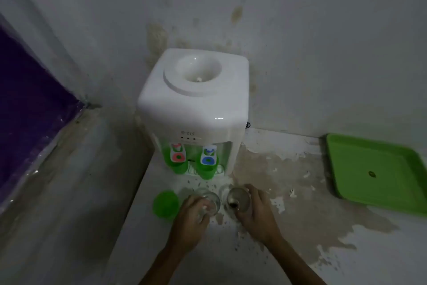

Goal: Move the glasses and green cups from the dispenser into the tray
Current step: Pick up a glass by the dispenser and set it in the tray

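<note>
A white water dispenser (pixel 194 99) stands against the wall. Two green cups sit under its taps, one under the red tap (pixel 176 166) and one under the blue tap (pixel 206 170). A third green cup (pixel 165 203) stands on the ledge in front, to the left. My left hand (pixel 190 222) grips a clear glass (pixel 211 200). My right hand (pixel 256 213) grips a second clear glass (pixel 238 198). Both glasses are close together in front of the dispenser. A green tray (pixel 379 169) lies empty at the far right.
The ledge (pixel 300 215) is stained with peeling paint. Its left edge drops off beside the third green cup. A purple panel (pixel 27 104) fills the far left. A black cord (pixel 247 125) shows behind the dispenser.
</note>
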A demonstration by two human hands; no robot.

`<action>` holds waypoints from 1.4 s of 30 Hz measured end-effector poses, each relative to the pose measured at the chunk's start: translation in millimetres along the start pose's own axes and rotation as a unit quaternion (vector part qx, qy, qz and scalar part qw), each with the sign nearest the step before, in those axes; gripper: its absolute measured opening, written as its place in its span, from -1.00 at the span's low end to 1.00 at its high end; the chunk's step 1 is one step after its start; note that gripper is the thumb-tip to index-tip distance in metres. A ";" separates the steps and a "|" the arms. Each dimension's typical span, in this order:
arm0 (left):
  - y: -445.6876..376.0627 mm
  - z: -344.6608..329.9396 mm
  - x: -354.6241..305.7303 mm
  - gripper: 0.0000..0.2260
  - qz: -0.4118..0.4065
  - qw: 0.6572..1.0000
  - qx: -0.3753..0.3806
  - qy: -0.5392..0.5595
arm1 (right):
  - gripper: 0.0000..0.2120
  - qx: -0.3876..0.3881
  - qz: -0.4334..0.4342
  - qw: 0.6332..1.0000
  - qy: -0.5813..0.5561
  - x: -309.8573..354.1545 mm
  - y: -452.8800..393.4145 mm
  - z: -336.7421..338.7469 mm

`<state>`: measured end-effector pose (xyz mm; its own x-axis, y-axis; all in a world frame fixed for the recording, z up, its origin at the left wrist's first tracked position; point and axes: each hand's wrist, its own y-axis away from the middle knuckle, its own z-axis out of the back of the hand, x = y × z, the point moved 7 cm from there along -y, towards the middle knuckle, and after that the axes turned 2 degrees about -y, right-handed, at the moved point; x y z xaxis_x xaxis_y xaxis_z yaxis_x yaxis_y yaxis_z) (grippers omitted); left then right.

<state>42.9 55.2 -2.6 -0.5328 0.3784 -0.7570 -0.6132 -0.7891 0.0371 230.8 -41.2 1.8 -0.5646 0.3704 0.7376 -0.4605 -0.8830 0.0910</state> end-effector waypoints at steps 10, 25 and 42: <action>-15.6 -21.9 8.8 -0.67 0.009 0.997 0.046 -0.053 | -0.20 0.063 -0.109 0.991 -0.040 -24.9 -10.7 -30.7; -24.5 -20.5 5.7 -0.60 -0.012 0.997 0.049 -0.065 | -0.35 -0.010 -0.132 0.984 -0.119 -49.5 -10.8 -24.2; -23.9 -89.0 -125.0 -0.53 -0.064 0.991 0.109 0.051 | -0.30 -0.014 0.018 0.982 -0.189 -37.4 28.8 59.6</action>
<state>176.1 -16.3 33.1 -0.3875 0.4096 -0.8258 -0.7893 -0.6102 0.0677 279.5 -97.6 16.7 -0.2893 0.2014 0.9358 -0.4657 -0.8837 0.0462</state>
